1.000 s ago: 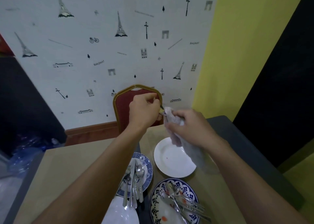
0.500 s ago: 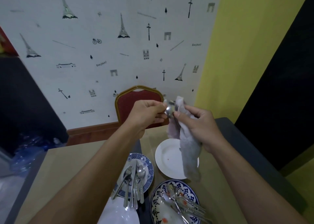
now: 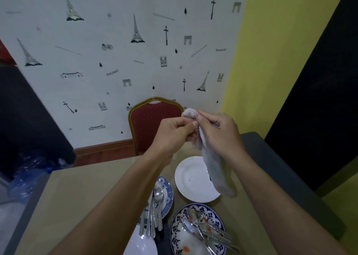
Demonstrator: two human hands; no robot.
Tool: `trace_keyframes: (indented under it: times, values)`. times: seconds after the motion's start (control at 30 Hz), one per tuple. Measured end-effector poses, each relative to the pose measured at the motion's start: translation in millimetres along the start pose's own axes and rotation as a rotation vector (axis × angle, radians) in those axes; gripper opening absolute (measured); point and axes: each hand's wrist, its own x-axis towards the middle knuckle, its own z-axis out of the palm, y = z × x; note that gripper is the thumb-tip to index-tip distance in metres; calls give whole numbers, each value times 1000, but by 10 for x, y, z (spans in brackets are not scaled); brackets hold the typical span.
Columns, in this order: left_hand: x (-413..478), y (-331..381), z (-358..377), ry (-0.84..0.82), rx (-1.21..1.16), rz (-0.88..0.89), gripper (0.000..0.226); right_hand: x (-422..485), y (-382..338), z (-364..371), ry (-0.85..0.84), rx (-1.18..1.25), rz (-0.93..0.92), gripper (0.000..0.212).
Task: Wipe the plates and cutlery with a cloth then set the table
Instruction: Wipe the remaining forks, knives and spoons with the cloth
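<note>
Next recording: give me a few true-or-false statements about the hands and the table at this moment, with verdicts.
1. The right hand grips a grey cloth that hangs down in front of the white plate. True.
2. Cutlery lies on the white plate. False: it holds only a small red speck. The cutlery lies on the small blue-patterned plate and the large blue-patterned plate.
3. A red chair stands at the far side of the table. True.
4. Both hands rest flat on the table. False: the left hand and the right hand are raised above it, fingers curled, meeting at the cloth's upper end.
</note>
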Motion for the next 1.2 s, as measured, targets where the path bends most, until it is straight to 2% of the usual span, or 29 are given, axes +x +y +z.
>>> trace_keyframes:
  times: [0.13,0.27,0.37,0.47,0.53,0.63,0.8,0.9,1.0,1.07,1.13,1.2]
  values:
    - [-1,-3,0,46,-85,-4,19,-137,-39,-14,-30,42,-12,26]
    - [-22,-76,2,58,-42,-14,18,-203,25,-20,-87,-13,-35,36]
    - [-13,-95,0,46,-26,-29,15,-155,82,-14,-158,13,48,37]
    - [27,-61,-25,58,2,-73,18,-132,119,-29,-226,-94,64,57]
    - [63,-33,-46,37,28,-107,23,-114,121,-49,-236,-113,55,60]
    - [88,-22,-54,-2,70,-91,25,-112,112,-78,-209,-61,34,44]
    - [116,-94,-160,75,209,30,18,-113,150,-95,-133,-39,72,20]
    - [140,-149,-186,105,238,20,19,-105,208,-96,-113,25,126,4]
    - [124,-139,-179,55,242,20,12,-99,250,-95,-80,128,192,17]
    - [125,-148,-181,43,283,34,10,-107,214,-99,-129,163,174,22]
    - [115,-159,-162,57,301,63,10,-110,183,-89,-204,176,172,39]
    - [113,-168,-147,87,303,100,11,-98,178,-74,-243,164,184,42]
